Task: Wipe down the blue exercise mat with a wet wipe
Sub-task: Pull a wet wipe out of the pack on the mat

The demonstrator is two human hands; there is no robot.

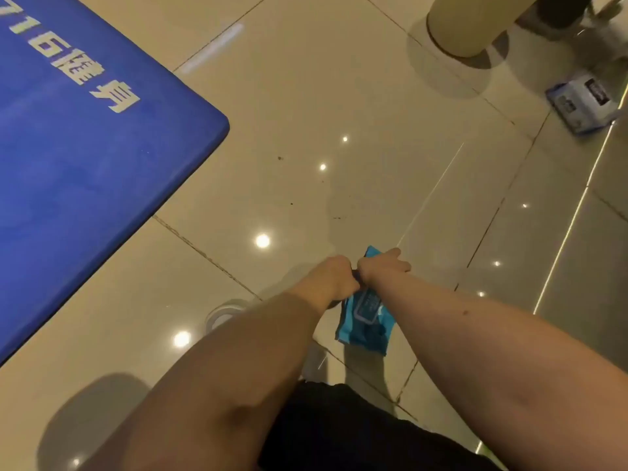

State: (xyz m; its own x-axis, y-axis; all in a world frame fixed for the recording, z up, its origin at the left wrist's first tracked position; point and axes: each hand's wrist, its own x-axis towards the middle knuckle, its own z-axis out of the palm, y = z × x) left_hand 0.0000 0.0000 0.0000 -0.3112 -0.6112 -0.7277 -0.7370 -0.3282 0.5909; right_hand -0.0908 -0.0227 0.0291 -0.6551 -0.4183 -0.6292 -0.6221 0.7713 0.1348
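view: head | faces: forward and steeply down | nearness: tiled floor (pixel 356 107) near

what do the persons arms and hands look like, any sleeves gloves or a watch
Both forearms are bare to the frame edge, with no sleeves in view. The left hand and right hand are ungloved, and no watch or band shows at either wrist.

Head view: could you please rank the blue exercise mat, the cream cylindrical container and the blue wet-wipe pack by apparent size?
1. blue exercise mat, although cropped.
2-3. cream cylindrical container and blue wet-wipe pack look alike; container cropped and farther, pack partly covered, so unranked.
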